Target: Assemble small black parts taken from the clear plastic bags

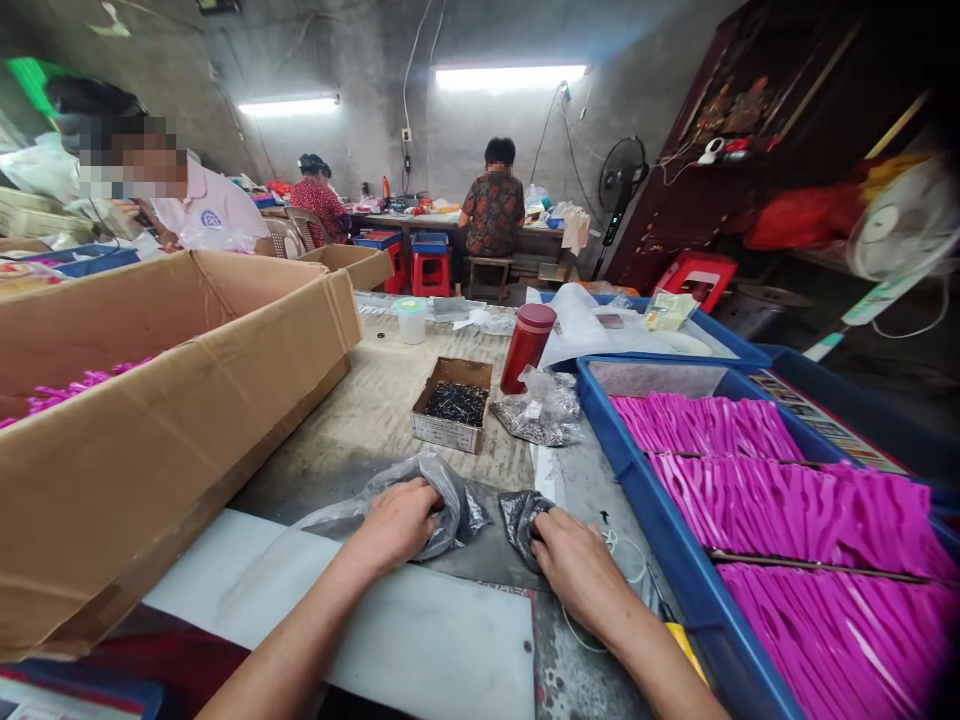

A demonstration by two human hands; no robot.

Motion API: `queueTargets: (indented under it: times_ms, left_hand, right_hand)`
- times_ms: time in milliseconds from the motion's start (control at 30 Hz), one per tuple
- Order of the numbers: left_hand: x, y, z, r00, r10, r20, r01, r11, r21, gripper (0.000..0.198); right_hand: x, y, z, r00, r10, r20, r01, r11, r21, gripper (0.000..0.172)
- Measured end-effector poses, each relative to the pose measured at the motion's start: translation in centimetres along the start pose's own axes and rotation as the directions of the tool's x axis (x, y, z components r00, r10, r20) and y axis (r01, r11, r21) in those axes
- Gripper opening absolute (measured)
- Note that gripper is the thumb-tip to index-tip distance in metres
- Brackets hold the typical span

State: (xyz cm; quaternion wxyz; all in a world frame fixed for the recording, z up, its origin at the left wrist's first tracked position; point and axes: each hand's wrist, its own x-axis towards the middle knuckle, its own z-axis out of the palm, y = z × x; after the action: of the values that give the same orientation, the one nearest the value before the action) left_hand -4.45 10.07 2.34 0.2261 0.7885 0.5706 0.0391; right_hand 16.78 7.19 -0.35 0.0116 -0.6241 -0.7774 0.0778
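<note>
My left hand (401, 518) is closed at the mouth of a crumpled clear plastic bag (448, 505), which lies on the table with dark contents showing at its right side. Its fingertips are partly hidden by the plastic. A smaller plastic bag (517, 515) with dark contents is under the curled fingers of my right hand (574, 560), whose tips are hidden at its opening. Just beyond both hands stands a small open cardboard box (448, 436) of thin black metal parts (456, 403). Beside it lies a clear bag of small silvery parts (536, 415).
A large cardboard box (180, 400) with magenta pieces stands left. At right is a blue tray (637, 510) with rows of magenta plastic pieces (810, 510). A red cylindrical flask (527, 350) and white tub (411, 322) stand farther back. A yellow-handled tool (684, 650) lies near my right forearm.
</note>
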Motion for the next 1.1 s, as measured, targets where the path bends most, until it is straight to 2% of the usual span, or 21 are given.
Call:
queueTargets:
  times_ms: [367,567,733,900,1100]
  left_hand:
    - [0.2,-0.4,1.1,0.995,0.056,-0.083,-0.052,0.998,0.044,0.020]
    - [-0.2,-0.5,0.9,0.981,0.049,-0.188,-0.062,0.996,-0.065,0.018]
    - [-0.6,-0.8,1.0,0.957,-0.036,-0.288,-0.033,0.973,-0.230,0.018]
    - [-0.9,-1.0,1.3,0.933,-0.165,-0.319,0.001,0.889,-0.458,0.011]
    - [-0.7,-1.0,1.5,0.923,-0.279,-0.264,0.004,0.694,-0.720,0.006]
  right_hand:
    - [0.2,-0.4,0.0,1.000,-0.017,-0.019,0.017,1.000,-0.026,0.021]
    - [-0.1,-0.1,0.2,0.999,-0.015,-0.048,0.015,1.000,-0.009,0.020]
    - [-0.1,0.2,0.8,0.995,-0.019,-0.095,0.022,0.999,0.027,0.019]
    - [-0.1,0.2,1.1,0.986,-0.033,-0.164,0.046,0.996,0.076,0.019]
    - [-0.1,0.5,1.5,0.967,-0.069,-0.245,0.105,0.985,0.138,0.019]
